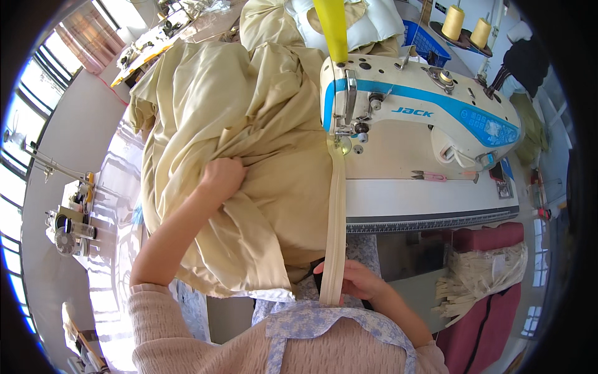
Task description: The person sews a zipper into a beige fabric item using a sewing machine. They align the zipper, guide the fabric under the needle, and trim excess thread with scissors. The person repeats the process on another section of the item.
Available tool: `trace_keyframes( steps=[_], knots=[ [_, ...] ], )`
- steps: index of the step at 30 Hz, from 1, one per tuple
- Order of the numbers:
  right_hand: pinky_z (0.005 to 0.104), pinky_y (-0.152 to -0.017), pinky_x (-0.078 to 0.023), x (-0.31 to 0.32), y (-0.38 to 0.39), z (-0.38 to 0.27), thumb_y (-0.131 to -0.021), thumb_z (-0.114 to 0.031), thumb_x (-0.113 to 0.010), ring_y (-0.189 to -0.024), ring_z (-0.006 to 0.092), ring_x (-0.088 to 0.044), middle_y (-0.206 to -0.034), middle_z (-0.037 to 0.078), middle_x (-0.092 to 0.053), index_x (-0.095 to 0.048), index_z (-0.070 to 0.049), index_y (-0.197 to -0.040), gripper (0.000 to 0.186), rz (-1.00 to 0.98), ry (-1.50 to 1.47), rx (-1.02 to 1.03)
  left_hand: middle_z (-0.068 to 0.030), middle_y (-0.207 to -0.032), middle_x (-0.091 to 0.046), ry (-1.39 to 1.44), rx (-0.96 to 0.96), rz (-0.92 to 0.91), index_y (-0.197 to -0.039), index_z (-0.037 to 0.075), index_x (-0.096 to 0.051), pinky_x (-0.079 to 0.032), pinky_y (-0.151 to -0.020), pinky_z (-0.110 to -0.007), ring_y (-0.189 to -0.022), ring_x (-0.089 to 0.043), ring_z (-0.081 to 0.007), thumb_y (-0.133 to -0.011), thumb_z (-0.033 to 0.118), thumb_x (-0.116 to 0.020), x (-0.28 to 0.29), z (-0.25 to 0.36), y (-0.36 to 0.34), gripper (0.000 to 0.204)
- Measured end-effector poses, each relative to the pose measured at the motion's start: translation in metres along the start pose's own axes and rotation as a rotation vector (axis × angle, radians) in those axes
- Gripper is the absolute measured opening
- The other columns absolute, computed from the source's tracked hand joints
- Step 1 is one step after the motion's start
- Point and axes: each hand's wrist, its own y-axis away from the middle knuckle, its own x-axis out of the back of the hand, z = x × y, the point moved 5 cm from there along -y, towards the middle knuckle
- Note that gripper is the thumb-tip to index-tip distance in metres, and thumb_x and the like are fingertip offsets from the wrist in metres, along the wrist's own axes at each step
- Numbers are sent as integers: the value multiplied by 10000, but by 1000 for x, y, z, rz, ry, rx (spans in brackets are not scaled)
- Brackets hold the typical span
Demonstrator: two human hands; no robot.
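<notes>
A large heap of silky beige fabric (286,193) lies left of the white sewing machine (398,87), which has a blue stripe. My left hand (224,177) is sunk into its folds with fingers curled on the cloth. A long cream zipper tape (336,218) runs from under the needle area down over the table's front edge. My right hand (355,280) has its fingers round the lower end of this tape, partly hidden by it. A bright yellow strip (330,28) hangs above the machine head. Pink-handled snips (430,176) lie on the bed below the arm.
Behind the machine are a blue basket (423,43), thread cones (453,23) and more padded fabric (268,25). A bundle of cream strips (479,280) rests on maroon cushioning (473,336) at the lower right. A small fan (65,240) stands on the left.
</notes>
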Motion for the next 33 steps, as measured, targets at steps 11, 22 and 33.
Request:
trace_keyframes(
  steps=[11, 22, 33],
  knots=[
    [330, -959, -536, 63, -70, 21, -925, -155, -785, -1125, 172, -641, -1255, 109, -676, -583, 7, -1329, 481, 367, 712, 101, -312, -1455, -519, 499, 36, 181, -1468, -34, -475, -405, -1141, -451, -1363, -505, -407, -1001, 649, -481, -43, -33, -13, 828],
    [270, -582, -592, 27, -51, 46, -972, -280, -734, -704, 203, -738, -981, 109, -758, -633, 34, -1293, 460, 407, 548, -175, -262, -1506, -499, 781, 199, 503, -1512, 23, -452, -383, -1164, -444, -1394, -478, -402, -1014, 516, -540, -36, -70, -85, 706],
    [332, -844, -586, 64, -2, 43, -1132, -310, -425, -953, 215, -737, -1080, 151, -746, -625, 27, -1251, 410, 486, 199, 394, -156, -1370, -630, 491, -203, 442, -1368, 38, -584, -467, -1102, -427, -1323, -566, -353, -964, 159, -637, 43, 67, 90, 425]
  ],
)
